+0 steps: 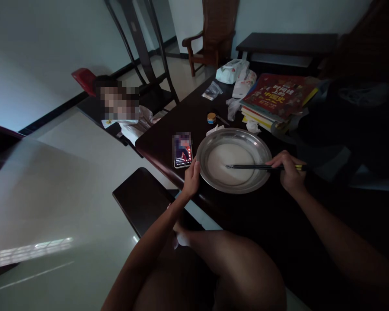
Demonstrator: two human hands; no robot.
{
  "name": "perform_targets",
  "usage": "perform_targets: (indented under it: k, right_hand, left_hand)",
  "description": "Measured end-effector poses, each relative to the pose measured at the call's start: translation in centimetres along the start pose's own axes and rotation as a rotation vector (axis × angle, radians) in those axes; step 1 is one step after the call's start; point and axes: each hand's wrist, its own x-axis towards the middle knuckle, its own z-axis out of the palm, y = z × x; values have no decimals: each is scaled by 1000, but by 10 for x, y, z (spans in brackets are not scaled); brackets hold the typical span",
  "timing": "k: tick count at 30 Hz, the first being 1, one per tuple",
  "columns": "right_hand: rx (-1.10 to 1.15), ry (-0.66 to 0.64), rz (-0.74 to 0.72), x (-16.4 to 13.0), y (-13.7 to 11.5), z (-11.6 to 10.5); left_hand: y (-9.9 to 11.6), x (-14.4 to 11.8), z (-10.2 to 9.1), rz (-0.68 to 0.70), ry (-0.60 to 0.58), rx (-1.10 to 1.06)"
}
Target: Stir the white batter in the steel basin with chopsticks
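Steel pan (205, 149) braced at nine o'clock rim by left hand (191, 178), fingers curled; right hand (287, 170) clamps chopsticks (249, 166), tips in white batter (231, 163).

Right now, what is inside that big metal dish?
The metal dish holds a shallow pool of pale, whitish liquid, with the tips of the dark chopsticks from the right hand in it. The liquid hides the dish's bottom.

Shiny metal basin (202, 149) on glossy dark wood table (168, 129).
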Motion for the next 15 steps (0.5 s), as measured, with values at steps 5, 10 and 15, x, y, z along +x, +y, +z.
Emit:
perform_targets:
  k: [5, 10, 15]
  right_hand:
    - [-67, -47, -17, 0, -1, 0]
    - [-3, 4, -25, 0, 0, 0]
    - [-92, -48, -16, 0, 0, 0]
  left_hand:
    - [1, 1, 1, 3, 0, -1]
    - [0, 1, 1, 9, 0, -5]
    - [-1, 1, 1, 4, 3, 4]
